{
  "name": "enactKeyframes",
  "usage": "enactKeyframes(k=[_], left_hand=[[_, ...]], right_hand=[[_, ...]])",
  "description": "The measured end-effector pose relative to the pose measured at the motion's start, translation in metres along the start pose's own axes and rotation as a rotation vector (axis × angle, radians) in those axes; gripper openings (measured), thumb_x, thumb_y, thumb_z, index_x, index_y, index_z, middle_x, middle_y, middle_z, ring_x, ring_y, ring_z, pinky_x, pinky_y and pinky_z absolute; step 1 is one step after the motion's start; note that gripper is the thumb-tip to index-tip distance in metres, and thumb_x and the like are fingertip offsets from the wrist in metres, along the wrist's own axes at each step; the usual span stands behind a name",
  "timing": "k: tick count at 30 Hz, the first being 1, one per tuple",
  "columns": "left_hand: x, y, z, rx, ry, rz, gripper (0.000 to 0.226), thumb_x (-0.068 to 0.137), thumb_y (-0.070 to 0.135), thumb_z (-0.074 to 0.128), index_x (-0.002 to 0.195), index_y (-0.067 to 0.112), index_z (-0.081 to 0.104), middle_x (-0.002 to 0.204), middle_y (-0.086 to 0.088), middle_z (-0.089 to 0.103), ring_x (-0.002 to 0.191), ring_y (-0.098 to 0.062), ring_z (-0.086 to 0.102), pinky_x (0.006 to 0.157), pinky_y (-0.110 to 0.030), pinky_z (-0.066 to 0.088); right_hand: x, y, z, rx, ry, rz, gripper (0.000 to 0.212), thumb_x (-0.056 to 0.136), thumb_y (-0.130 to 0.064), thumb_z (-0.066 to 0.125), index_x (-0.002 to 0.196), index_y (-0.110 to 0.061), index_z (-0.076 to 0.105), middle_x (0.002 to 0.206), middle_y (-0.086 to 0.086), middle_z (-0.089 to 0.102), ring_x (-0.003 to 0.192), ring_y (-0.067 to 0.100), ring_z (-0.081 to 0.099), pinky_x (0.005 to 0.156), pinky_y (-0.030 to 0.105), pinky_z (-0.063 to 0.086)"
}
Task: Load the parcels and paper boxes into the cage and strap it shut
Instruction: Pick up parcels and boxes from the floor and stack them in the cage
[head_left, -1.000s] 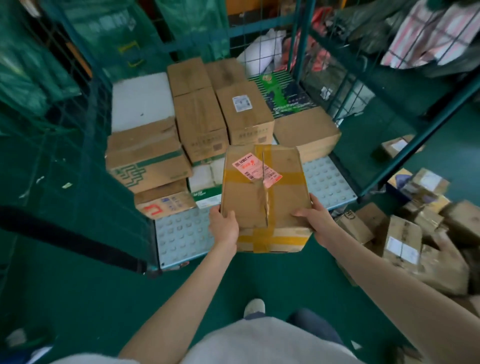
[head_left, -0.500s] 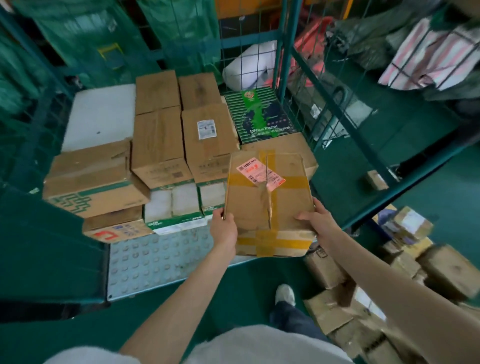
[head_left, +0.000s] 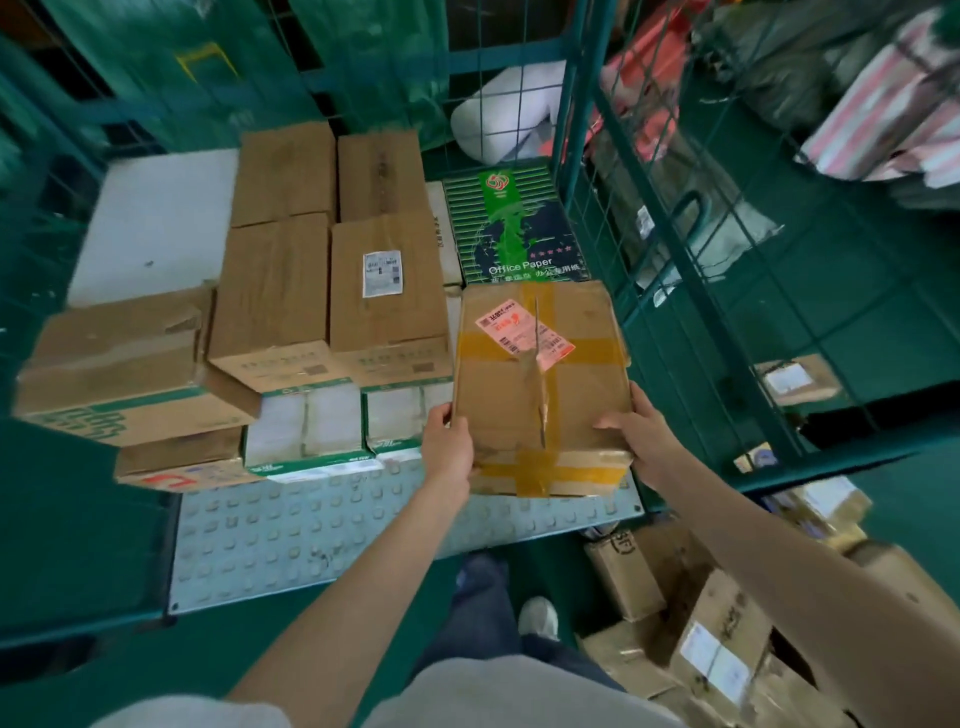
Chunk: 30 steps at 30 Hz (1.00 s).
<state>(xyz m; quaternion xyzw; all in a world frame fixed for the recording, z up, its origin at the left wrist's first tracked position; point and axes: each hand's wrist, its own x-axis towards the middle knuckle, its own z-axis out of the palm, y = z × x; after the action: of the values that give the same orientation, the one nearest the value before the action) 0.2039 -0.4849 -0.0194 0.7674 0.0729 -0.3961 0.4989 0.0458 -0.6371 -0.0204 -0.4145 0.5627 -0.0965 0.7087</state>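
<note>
Gripping the taped parcel (head_left: 540, 384) at its near corners, left hand (head_left: 449, 441) and right hand (head_left: 641, 441) equally close. Held in the cage's (head_left: 670, 291) right front corner, long axis running straight ahead toward the Office Paper box (head_left: 514, 228).

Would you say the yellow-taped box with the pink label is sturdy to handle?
Probably stiff: the yellow-taped box looks flat-sided between the left hand and right hand. Its torn top seam may gape if squeezed. Low and wide, it seems unlikely to tip.

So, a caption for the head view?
Left hand and right hand hold a taped parcel over the cage floor beside stacked boxes.
</note>
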Motion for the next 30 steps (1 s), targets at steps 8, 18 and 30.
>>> enactKeyframes(k=[8,18,30], left_hand=[[0.100,0.072,0.034,0.050,-0.050,-0.027,0.033,0.104,0.016,0.037,0.134,0.025,0.048,0.114,0.000,0.052,0.078,-0.012,0.050,0.091,-0.051,0.055],[0.226,0.155,0.068,0.160,-0.034,0.095,0.042,0.102,0.009,0.040,0.140,0.026,0.044,0.122,0.002,0.057,0.100,-0.020,0.058,0.092,-0.044,0.054],[0.316,0.148,0.027,1.001,0.184,0.573,0.055,0.099,0.023,0.052,0.151,0.019,0.035,0.160,-0.004,0.027,0.149,-0.030,0.019,0.120,-0.048,0.011]], right_hand=[[0.085,-0.061,0.023,-0.078,0.029,0.212,0.099,0.088,0.002,0.063,0.155,-0.044,0.007,0.138,-0.001,0.037,0.109,0.034,0.046,0.079,0.057,0.050],[0.215,-0.132,0.074,-0.223,0.195,-0.006,0.089,0.080,-0.005,0.076,0.153,-0.022,0.028,0.143,0.005,0.050,0.114,0.029,0.057,0.085,0.042,0.056],[0.279,-0.124,0.154,-0.617,0.279,0.307,0.104,0.090,-0.013,0.066,0.156,-0.035,-0.012,0.161,0.021,-0.006,0.121,0.042,0.049,0.074,0.038,0.050]])
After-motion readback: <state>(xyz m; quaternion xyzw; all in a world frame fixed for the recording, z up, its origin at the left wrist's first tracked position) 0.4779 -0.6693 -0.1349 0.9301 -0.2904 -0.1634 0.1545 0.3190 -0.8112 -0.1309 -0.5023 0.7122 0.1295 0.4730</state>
